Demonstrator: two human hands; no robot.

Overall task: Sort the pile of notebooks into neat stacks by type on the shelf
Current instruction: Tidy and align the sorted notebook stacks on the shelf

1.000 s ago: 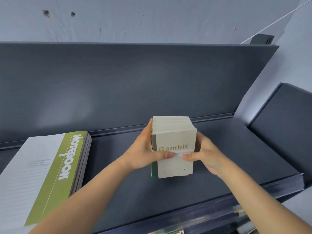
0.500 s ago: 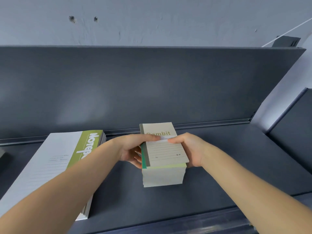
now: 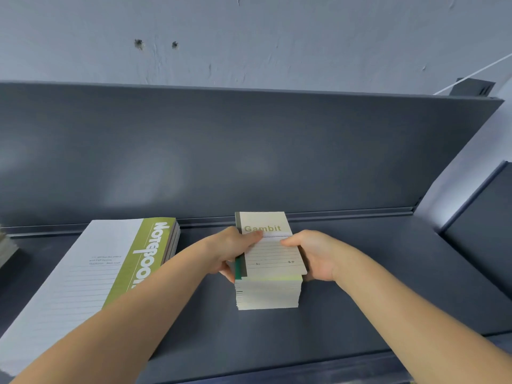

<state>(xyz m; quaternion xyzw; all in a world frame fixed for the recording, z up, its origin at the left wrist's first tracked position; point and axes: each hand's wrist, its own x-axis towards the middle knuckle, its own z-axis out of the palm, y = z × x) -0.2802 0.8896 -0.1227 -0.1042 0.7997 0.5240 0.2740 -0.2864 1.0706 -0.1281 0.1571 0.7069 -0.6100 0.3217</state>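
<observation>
Far left, cut by the frame edge: part of a small pale stack point(image 3: 6, 245), too little in view to identify.

Next, a stack of large notebooks point(image 3: 91, 275), with a white lined cover and a green band lettered "Notebook". It lies flat on the dark grey shelf point(image 3: 374, 286), with its far end near the back panel point(image 3: 249, 151).

The left hand point(image 3: 231, 252) grasps the left side of the Gambit stack point(image 3: 268, 293). Its thumb is laid across the top cover and its fingers curl round the spine side.

The Gambit stack, a pile of small cream notebooks, stands on the shelf at centre, to the right of the large notebooks and apart from them. A green spine below the top book sits slightly out of line with it.

The right hand point(image 3: 314, 257) grasps the stack's right side, thumb on the top cover and palm against the edge. The two thumb tips come near each other over the cover.

Far right: a second dark panel point(image 3: 482, 231), set at an angle.

Above: a pale wall point(image 3: 277, 37) with two small holes point(image 3: 139, 43).
</observation>
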